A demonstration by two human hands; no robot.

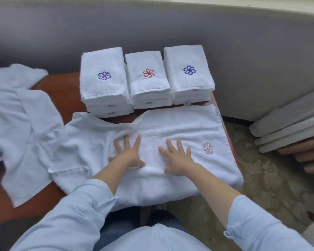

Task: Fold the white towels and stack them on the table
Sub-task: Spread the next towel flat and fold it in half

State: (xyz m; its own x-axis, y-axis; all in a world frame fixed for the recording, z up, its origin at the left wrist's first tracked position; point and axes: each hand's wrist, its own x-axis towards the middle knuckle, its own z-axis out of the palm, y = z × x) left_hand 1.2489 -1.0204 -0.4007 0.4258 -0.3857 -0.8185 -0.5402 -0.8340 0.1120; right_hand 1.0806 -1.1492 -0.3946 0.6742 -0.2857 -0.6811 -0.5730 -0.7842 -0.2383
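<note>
A white towel (170, 127) with a pale pink flower emblem lies spread across the near part of the brown table (62, 89), its front edge hanging over. My left hand (128, 153) and my right hand (176, 158) press flat on its middle with fingers straight and spread. At the back of the table stand three stacks of folded white towels: a purple-emblem stack (102, 82), a red-emblem stack (149, 80) and a blue-emblem stack (188, 73).
Loose unfolded white towels (16, 124) lie heaped at the table's left. A grey sofa back (152, 24) runs behind the table. Grey and brown boards (288, 133) lean at the right on the patterned carpet (261, 178).
</note>
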